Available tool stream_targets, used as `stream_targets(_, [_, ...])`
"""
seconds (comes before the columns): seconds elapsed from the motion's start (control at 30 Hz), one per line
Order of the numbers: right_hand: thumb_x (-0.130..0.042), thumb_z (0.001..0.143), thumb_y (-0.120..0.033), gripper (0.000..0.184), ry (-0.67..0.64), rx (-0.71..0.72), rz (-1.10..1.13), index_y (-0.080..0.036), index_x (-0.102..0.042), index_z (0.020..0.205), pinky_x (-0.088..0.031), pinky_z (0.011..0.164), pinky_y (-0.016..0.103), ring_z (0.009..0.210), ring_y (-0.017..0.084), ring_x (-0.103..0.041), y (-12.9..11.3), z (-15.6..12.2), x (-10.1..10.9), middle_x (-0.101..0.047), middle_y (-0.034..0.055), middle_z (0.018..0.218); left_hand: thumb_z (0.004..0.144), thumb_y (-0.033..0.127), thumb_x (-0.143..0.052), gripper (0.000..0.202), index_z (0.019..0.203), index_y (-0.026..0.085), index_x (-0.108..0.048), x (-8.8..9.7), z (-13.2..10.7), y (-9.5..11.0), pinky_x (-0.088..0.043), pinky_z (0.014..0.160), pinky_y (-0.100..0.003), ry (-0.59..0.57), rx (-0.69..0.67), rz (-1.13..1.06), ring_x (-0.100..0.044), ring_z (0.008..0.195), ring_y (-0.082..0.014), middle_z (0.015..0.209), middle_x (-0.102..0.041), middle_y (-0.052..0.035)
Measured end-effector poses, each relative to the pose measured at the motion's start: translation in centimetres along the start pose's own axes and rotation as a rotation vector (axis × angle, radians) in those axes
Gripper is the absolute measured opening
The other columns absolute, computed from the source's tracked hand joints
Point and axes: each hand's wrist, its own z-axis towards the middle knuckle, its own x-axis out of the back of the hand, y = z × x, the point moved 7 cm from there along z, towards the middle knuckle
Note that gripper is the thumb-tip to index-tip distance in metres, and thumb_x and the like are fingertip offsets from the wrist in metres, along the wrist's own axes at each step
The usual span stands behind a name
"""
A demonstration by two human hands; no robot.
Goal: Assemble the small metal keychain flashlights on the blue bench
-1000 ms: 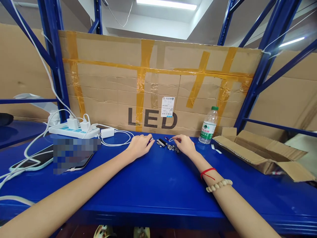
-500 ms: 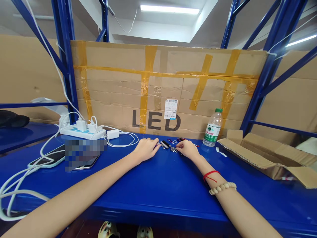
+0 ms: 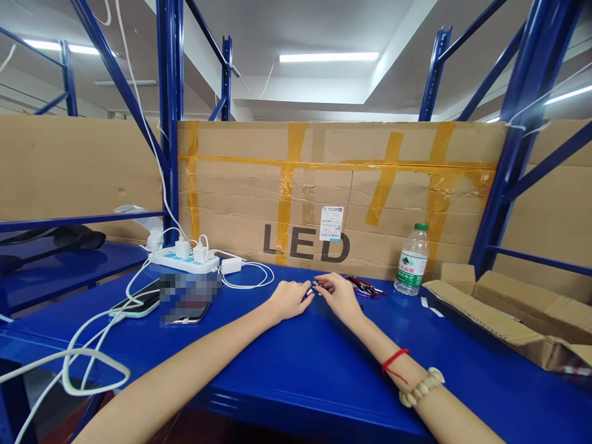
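Observation:
My left hand [image 3: 290,300] rests on the blue shelf top with its fingers curled round a small purple and dark piece [image 3: 307,295]; its exact kind is too small to tell. Close on its right, my right hand [image 3: 341,299] pinches a tiny silver metal piece [image 3: 316,283] between thumb and fingers. The fingertips of both hands nearly meet. Just beyond my right hand lies a loose pile of slender red, black and purple items [image 3: 367,287], partly hidden by that hand.
A clear water bottle [image 3: 411,262] and an open cardboard box [image 3: 504,308] stand on the right. On the left are a white power strip [image 3: 185,260], loose white cables [image 3: 76,351] and a phone [image 3: 139,302]. A large taped carton [image 3: 231,197] stands behind.
Both hands have come closer together, my right hand moving left to my left hand. The small black and silver pieces between them no longer show there. The camera view has tilted up and shifted left.

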Motion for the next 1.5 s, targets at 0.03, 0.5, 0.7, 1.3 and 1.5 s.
stream_targets(0.03, [-0.050, 0.072, -0.014, 0.020, -0.023, 0.030, 0.010, -0.015, -0.062, 0.088, -0.046, 0.067, 0.025, 0.072, 0.014, -0.057, -0.7, -0.2, -0.6, -0.061, 0.0052, 0.083, 0.086, 0.034, -0.028, 0.028, 0.097, 0.016, -0.047, -0.1, 0.0, -0.1, -0.044, 0.060, -0.031, -0.006, 0.010, -0.006, -0.061, 0.075, -0.0237, 0.083, -0.064, -0.0080])
stream_targets(0.5, [-0.033, 0.084, -0.019, 0.029, -0.141, 0.083, 0.162, -0.021, -0.055, 0.102, -0.041, 0.083, 0.031, 0.093, 0.016, -0.055, -0.2, 0.0, -3.3, -0.062, 0.0051, 0.099, 0.088, 0.033, -0.021, 0.033, 0.100, 0.017, -0.047, -1.0, 0.3, -0.4, -0.045, 0.064, -0.035, -0.133, 0.004, -0.069, -0.060, 0.081, -0.0250, 0.092, -0.063, -0.0093])
stream_targets(0.7, [-0.036, 0.082, -0.024, 0.028, -0.129, -0.096, 0.242, -0.018, -0.060, 0.095, -0.046, 0.063, 0.027, 0.059, 0.013, -0.057, 1.1, 0.2, -3.2, -0.065, 0.0032, 0.076, 0.089, 0.032, -0.018, 0.033, 0.098, 0.018, -0.047, -1.2, 0.4, -0.1, -0.044, 0.064, -0.033, -0.147, -0.059, -0.072, -0.060, 0.080, -0.0239, 0.091, -0.063, -0.0075])
stream_targets(1.3, [-0.069, 0.057, -0.030, 0.023, -0.134, -0.656, 0.812, -0.009, -0.064, 0.065, -0.046, 0.041, 0.015, 0.041, 0.005, -0.054, 3.7, -1.0, -4.3, -0.061, 0.0014, 0.051, 0.090, 0.035, -0.018, 0.033, 0.092, 0.024, -0.050, -1.2, 0.4, -0.9, -0.041, 0.064, -0.026, -0.153, -0.039, -0.224, -0.060, 0.080, -0.0178, 0.091, -0.063, 0.0003])
stream_targets(1.5, [-0.067, 0.061, -0.031, 0.022, -0.185, -0.663, 0.816, -0.010, -0.062, 0.063, -0.047, 0.042, 0.014, 0.041, 0.005, -0.054, 3.7, -1.2, -4.3, -0.061, 0.0008, 0.051, 0.090, 0.033, -0.019, 0.032, 0.092, 0.023, -0.049, -0.9, 0.3, -0.6, -0.041, 0.065, -0.026, -0.131, -0.069, -0.216, -0.059, 0.083, -0.0176, 0.092, -0.062, 0.0004])
